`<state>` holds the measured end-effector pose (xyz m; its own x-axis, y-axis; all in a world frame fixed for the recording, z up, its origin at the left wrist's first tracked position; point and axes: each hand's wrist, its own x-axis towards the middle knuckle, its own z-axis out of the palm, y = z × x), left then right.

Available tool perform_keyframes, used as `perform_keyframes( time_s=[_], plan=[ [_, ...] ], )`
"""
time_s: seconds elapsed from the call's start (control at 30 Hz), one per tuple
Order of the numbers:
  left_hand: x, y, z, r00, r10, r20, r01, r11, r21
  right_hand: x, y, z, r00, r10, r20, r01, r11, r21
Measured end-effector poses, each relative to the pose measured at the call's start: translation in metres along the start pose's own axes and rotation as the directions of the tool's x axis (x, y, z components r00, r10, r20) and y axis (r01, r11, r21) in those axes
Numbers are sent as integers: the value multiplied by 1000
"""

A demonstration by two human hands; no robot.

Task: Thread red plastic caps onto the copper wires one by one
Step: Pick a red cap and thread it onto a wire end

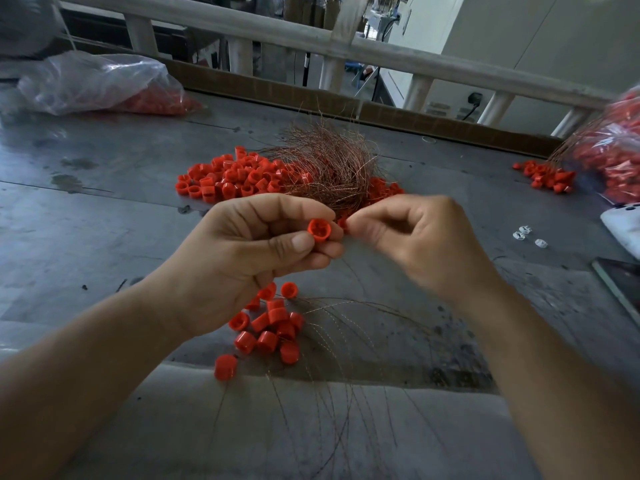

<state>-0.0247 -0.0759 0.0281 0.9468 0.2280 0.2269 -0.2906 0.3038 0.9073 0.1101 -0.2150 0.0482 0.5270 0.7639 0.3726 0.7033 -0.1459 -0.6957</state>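
While the left hand (242, 258) pinches one red cap (319, 232) between thumb and fingertips, with its open side turned up, the right hand (415, 244) is closed in a fine pinch on a small red piece (343, 223) just beside it. This hand is blurred, so I cannot tell if a wire end is also between its fingers. Both hands are near the centre, above the tabletop (104, 220). I think the main risk is that the thin wire misses the hole of the cap or bends, because it looks very soft. The cap can also slip out and fall among the threaded caps (270, 327) at 6 o'clock, where it mixes with finished work. The bundle of copper wires (329, 168) at 12 o'clock is tangled, so one pulled strand may drag others and scatter the loose caps (228, 178) at 11 o'clock. Plastic bags lie at 10 o'clock (104, 84) and at 3 o'clock (616, 150). I can read no brand, label or writing anywhere.
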Motion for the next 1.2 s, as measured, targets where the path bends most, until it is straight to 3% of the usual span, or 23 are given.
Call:
perform_keyframes(
  time_s=[0.13, 0.2, 0.6, 0.67, 0.77, 0.83, 0.9, 1.03, 1.2],
  plan=[
    [0, -1, 0, 1000, -2, -4, 2, 1000, 2, 19, 52, -24, 937, 227, -264, -292, 927, -237],
    [-1, -1, 0, 1000, -1, 5, 1, 1000, 1, 22, 72, -28, 901, 292, -321, -384, 881, -278],
    [-2, -1, 0, 1000, -9, 13, 9, 1000, 27, 25, 94, -13, 925, 275, -262, -361, 851, -381],
    [-2, -1, 0, 1000, -13, 9, 13, 999, 35, 25, 87, -20, 917, 293, -271, -365, 889, -277],
    [-1, 0, 0, 1000, -18, 1, 18, 998, 54, 23, 63, -33, 901, 376, -216, -344, 923, 169],
    [-1, -1, 0, 1000, -26, -6, 26, 997, 75, 19, 41, -35, 915, 395, -75, -326, 838, 438],
    [-1, -1, 0, 1000, -26, -13, 28, 994, 103, 14, 23, -32, 929, 358, 93, -339, 724, 601],
    [-1, -1, 0, 999, -22, -34, 27, 991, 133, 6, 3, -20, 926, 250, 282, -377, 599, 706],
    [0, -1, 1, 998, -22, -52, 31, 985, 170, 4, 0, -6, 914, 212, 347, -404, 575, 711]
  ],
)
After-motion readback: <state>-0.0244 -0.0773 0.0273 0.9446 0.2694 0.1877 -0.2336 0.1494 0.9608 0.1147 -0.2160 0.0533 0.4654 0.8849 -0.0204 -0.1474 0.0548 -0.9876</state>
